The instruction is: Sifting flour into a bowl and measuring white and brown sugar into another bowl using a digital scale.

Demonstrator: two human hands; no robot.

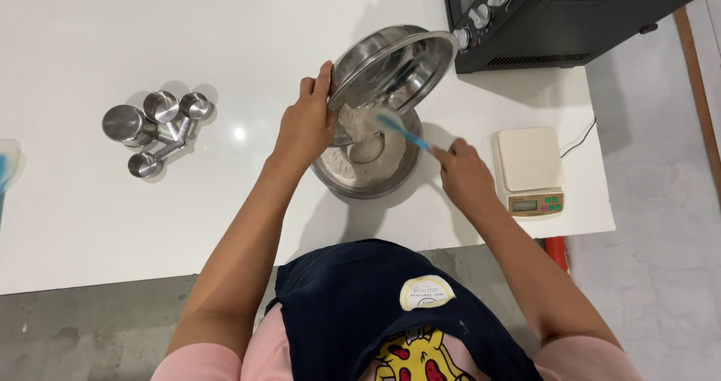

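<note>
A: What do the hands hold?
B: The left hand [306, 124] grips a tilted steel bowl [398, 64] by its rim; the right hand [464, 172] pinches a blue spatula [402, 131].
A: Progress?
B: Flour [359, 122] is mostly scraped into the lower bowl [368, 178], mid-desk [113, 216], five o'clock of the tilted one; some clings.

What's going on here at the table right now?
A person is tipping a steel bowl with the left hand over a second steel bowl on the white table. The right hand holds a blue spatula, scraping flour down into the lower bowl. Measuring cups lie to the left, a kitchen scale to the right, an oven behind.
</note>
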